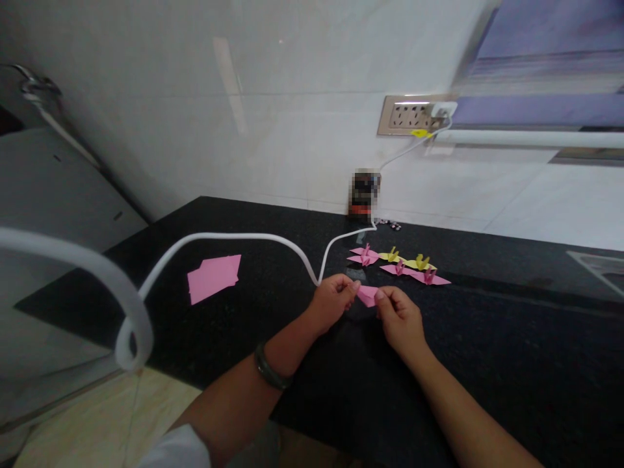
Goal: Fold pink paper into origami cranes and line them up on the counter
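A small piece of folded pink paper (367, 296) is held above the dark counter between my two hands. My left hand (335, 300) pinches its left corner. At the opposite side, the thumb and fingers of my right hand (400, 318) are closed on it. Just beyond my hands several folded paper cranes stand in two rows, among them a yellow crane (422, 262) and a pink crane (429, 277). To the left of my left hand lie a few overlapping pink paper sheets (213, 279).
A white cable (244, 236) loops across the counter (273, 351) on the left and runs to a blurred-out device (364, 192) leaning at the wall. A beaded strand (390, 225) lies beside it. On the wall is a power outlet (414, 116) with a white plug (442, 110).
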`<state>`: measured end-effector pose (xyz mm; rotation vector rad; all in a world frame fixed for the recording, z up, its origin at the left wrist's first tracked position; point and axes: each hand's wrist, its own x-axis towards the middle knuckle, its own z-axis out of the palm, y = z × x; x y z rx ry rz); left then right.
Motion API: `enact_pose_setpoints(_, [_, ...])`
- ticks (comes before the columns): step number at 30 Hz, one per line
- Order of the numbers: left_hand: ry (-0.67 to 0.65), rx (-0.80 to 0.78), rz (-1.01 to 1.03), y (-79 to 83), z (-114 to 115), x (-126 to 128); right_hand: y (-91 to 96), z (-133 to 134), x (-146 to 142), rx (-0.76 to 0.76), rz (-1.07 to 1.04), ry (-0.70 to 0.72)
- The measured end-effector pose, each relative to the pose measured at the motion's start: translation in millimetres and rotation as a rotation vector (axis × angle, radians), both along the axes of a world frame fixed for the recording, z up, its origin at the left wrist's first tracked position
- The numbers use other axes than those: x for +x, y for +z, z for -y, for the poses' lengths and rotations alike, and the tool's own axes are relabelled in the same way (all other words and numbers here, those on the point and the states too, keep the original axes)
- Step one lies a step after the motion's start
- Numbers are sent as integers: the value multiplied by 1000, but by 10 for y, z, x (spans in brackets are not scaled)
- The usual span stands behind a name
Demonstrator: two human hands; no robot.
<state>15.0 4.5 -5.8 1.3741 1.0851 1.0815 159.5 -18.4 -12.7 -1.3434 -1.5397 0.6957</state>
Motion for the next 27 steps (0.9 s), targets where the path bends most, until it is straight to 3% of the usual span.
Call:
enact_pose_setpoints(5, [-128,10,-42,-20,-16,-15,-20,-28,9,27,-5,-42])
enact_pose_setpoints(17, [-197,76,-223,-28,11,-43,-37,-65,-3,84,-80,49])
enact_pose_setpoints(27, [-310,-180,76,24,31,23,-14,-120,46,109,-58,71])
